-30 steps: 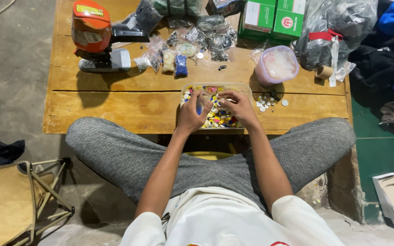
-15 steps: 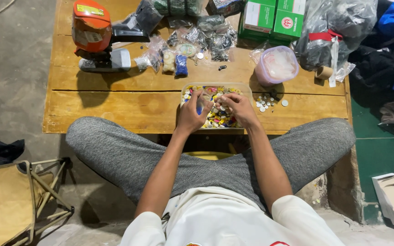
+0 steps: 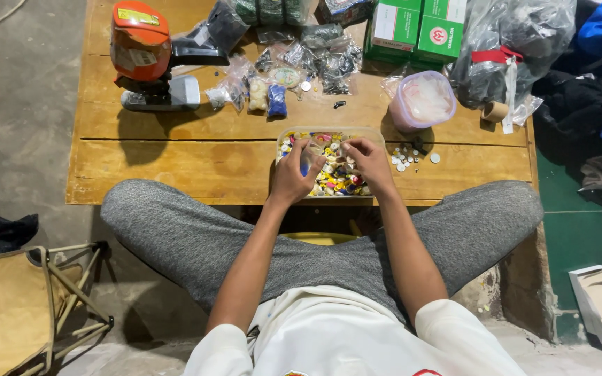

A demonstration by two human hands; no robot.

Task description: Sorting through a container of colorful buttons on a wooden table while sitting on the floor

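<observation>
A clear shallow tray (image 3: 329,132) sits at the near edge of the wooden surface (image 3: 175,160), a little right of its middle, and holds a heap of small, many-coloured round pieces (image 3: 336,177). Behind it and to the right stands a clear tub (image 3: 423,101) with a pale lilac lid, holding something whitish. A few loose white pieces (image 3: 409,159) lie on the surface between that tub and the tray. Toward the far edge lie several small clear bags (image 3: 315,56) of dark and pale bits, two green boxes (image 3: 419,28), and, at the far left corner, an orange and grey machine (image 3: 144,59).

Both hands are inside the tray, on top of the heap. The left hand (image 3: 294,174) lies over its left half with fingers curled down into the pieces; the right hand (image 3: 367,160) covers the right half, fingertips bent and pinched close together among them. Whether either hand actually grips a piece cannot be told.

Compared with a second ago, the tray, tub and bags have not moved, and both hands rest in nearly the same place over the heap.
</observation>
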